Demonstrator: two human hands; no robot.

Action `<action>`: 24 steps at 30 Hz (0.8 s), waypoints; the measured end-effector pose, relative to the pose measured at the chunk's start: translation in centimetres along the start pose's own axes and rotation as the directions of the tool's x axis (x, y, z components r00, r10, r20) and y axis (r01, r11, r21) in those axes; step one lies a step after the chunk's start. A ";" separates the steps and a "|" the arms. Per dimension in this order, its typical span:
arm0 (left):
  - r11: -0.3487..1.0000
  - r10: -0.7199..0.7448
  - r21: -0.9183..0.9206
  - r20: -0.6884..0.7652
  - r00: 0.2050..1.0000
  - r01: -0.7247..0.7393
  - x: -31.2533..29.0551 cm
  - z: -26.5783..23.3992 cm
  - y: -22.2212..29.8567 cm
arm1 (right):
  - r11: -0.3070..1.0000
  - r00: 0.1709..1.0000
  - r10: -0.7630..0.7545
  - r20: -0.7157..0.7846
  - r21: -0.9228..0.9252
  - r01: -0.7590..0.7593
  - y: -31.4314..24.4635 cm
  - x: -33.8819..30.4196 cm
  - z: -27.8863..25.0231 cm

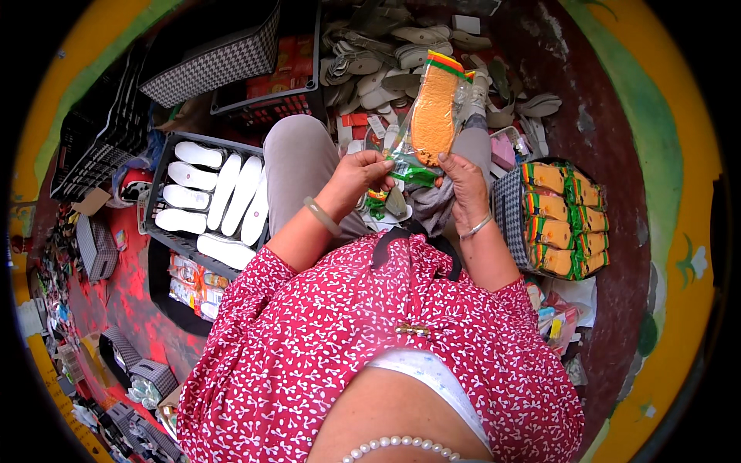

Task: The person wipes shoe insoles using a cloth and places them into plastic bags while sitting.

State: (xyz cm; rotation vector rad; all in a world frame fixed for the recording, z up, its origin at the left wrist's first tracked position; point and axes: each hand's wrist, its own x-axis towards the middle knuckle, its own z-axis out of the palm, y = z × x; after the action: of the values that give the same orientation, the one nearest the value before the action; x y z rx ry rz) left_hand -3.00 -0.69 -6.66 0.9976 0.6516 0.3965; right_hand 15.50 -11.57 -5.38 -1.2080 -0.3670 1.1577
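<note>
An orange insole (pixel 434 127) in a clear bag (pixel 434 81) is held up between the two hands, above the gap between the knees and partly in front of the right leg (pixel 468 147). It is pointed away from the body and leaned slightly to the right, so that most of its length lies beyond the fingertips. The bag's near edge is pinched between thumb and fingers by the left hand (pixel 356 176), just to the left of the insole. The bag is gripped by the right hand (pixel 466 185) at the near right end, with the thumb laid beside the insole's lower edge; the fingers beneath are partly hidden. A green patch of the bag is seen between the hands.

To the left of the knees, white insoles (pixel 224 189) are laid out in a black crate (pixel 257 147). Near the right forearm, more orange insoles in packets (pixel 549 207) are stacked in two columns in a checked basket (pixel 507 208). Beyond the knees, loose grey and white insoles (pixel 378 85) are heaped on the floor. At the upper left, a checked box (pixel 220 65) is tilted beside a second black crate (pixel 309 104).
</note>
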 end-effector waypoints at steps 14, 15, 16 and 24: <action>0.958 0.019 -0.285 -0.008 1.000 -0.021 1.0 2.0 1.6 | 0.973 0.951 0.142 0.276 -0.216 -0.082 0.5 0.1 0.3; 0.958 0.015 -0.287 -0.006 1.000 -0.016 1.0 1.8 1.4 | 0.970 0.948 0.146 0.282 -0.231 -0.081 0.5 0.1 0.3; 0.958 0.011 -0.288 -0.004 1.000 -0.011 1.2 1.5 1.0 | 0.966 0.946 0.151 0.288 -0.247 -0.079 0.5 0.0 0.3; 0.941 -0.051 -0.330 0.080 0.995 0.075 0.6 1.8 0.9 | 0.974 0.955 0.131 0.265 -0.215 -0.074 -0.8 0.2 -0.1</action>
State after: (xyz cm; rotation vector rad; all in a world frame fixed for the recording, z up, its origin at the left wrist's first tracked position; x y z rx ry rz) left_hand -1.36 -1.09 -5.35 0.6633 0.5302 0.3978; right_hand 16.10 -11.41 -4.78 -1.2536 -0.6542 1.4126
